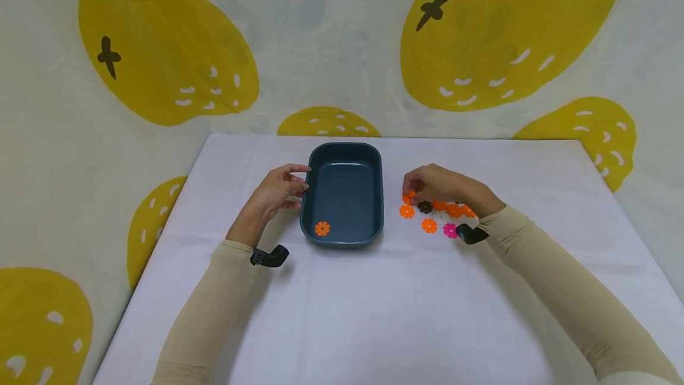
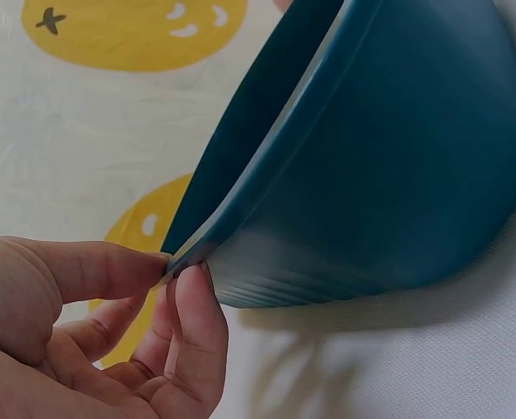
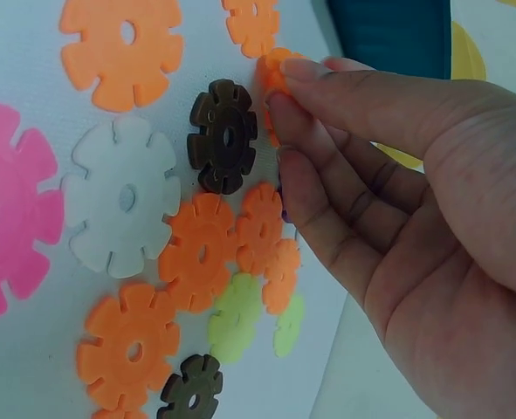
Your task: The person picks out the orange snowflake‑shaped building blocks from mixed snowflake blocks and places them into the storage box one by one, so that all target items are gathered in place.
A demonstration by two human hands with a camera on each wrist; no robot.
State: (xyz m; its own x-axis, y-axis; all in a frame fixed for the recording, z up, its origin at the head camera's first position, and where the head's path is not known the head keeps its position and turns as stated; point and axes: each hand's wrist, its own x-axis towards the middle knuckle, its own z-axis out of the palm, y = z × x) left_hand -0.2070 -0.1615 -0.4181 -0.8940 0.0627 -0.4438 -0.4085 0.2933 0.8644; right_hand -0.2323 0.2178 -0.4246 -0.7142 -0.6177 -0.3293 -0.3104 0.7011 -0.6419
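A deep dark blue tray (image 1: 347, 195) stands on the white table, with one orange notched disc (image 1: 322, 229) lying in its near left corner. My left hand (image 1: 274, 191) pinches the tray's left rim between thumb and finger, as the left wrist view shows close up. To the right of the tray, my right hand (image 1: 440, 184) pinches an orange disc (image 3: 279, 78) between thumb and index finger. Around and under that hand lie more notched discs: a dark brown disc (image 3: 224, 137), a white disc (image 3: 122, 196), a pink disc (image 1: 450, 230), green ones and several orange ones.
A white cloth covers the table (image 1: 342, 314). Behind it hangs a pale curtain (image 1: 331, 46) with large yellow fruit shapes. Each wrist carries a black camera strap, the left strap (image 1: 269, 256) hanging just above the cloth.
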